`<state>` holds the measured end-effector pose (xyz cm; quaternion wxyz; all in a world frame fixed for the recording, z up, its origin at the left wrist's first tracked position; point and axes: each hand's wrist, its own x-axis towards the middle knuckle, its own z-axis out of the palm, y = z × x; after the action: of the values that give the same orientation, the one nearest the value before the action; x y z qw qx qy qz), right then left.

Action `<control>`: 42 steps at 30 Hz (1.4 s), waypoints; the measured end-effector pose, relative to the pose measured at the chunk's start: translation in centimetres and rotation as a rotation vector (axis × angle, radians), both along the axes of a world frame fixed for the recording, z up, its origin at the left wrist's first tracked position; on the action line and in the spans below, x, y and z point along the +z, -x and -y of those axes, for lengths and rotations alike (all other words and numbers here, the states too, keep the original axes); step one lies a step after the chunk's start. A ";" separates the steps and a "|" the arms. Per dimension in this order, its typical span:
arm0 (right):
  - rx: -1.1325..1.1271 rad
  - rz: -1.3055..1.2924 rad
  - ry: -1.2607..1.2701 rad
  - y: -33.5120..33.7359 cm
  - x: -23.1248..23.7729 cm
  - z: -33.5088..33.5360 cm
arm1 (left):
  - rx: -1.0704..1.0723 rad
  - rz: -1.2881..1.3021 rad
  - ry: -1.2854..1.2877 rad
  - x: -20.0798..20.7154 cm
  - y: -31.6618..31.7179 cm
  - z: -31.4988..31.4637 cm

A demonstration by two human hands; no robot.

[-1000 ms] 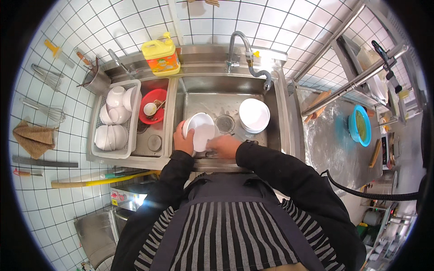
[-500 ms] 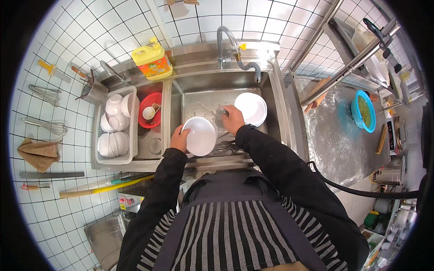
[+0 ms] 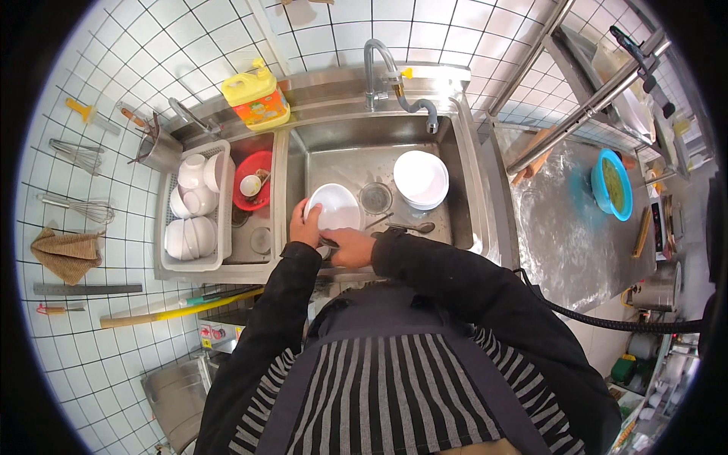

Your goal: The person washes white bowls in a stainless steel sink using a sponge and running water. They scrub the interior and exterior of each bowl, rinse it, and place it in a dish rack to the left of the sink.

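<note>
A white bowl (image 3: 338, 206) is tilted over the near left of the sink basin (image 3: 360, 155). My left hand (image 3: 305, 225) is closed on its left rim, with the thumb over the edge. Against the bowl's near side, my right hand (image 3: 351, 247) has its fingers closed. Dark metal (image 3: 328, 243) shows at its fingertips, but the hand hides what it is. A metal spoon (image 3: 413, 227) lies on the basin floor beside the right sleeve, near the round drain (image 3: 376, 198). Stacked white bowls (image 3: 422, 179) sit at the basin's right.
Left of the basin are a red colander (image 3: 252, 203) holding a small cup and a white rack (image 3: 226, 254) of bowls. A yellow jug (image 3: 256, 97) stands behind. The faucet (image 3: 369, 68) has a hanging hose. On the right counter is a blue basin (image 3: 597, 186).
My right hand has moved from over the drain to the near side of the held bowl. The drain is now uncovered. The bowl has shifted slightly up.
</note>
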<state>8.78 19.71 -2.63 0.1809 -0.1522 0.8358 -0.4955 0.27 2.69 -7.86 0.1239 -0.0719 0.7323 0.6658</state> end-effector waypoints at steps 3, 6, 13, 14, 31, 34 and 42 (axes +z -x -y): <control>0.107 -0.170 -0.002 -0.4 0.1 -0.4 | 0.042 0.150 -0.268 -0.1 -0.1 0.8; 0.322 -0.562 -0.813 -0.3 -0.6 -1.4 | -0.034 0.256 -0.253 -0.3 -0.4 1.1; 0.213 -0.051 0.223 0.3 -0.5 -0.7 | -0.105 0.235 -0.066 -0.2 0.0 0.7; 0.279 0.003 -0.051 0.5 -0.2 -1.1 | -0.093 0.267 -0.174 -0.1 0.0 1.0; 0.076 -0.668 -0.470 0.6 -0.9 -1.7 | -0.102 0.235 -0.183 -1.9 -1.4 1.5; 0.213 -0.308 -0.162 0.2 -1.1 -0.8 | -0.004 0.234 -0.254 -2.8 -0.3 1.2; 0.150 -0.431 -0.288 0.9 -1.3 -1.3 | -0.036 0.081 -0.119 -1.4 -1.6 -0.6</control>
<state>7.90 21.04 -3.89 0.0550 -0.2885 0.9032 -0.3130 1.89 3.25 -9.27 0.1692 -0.0782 0.6869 0.7024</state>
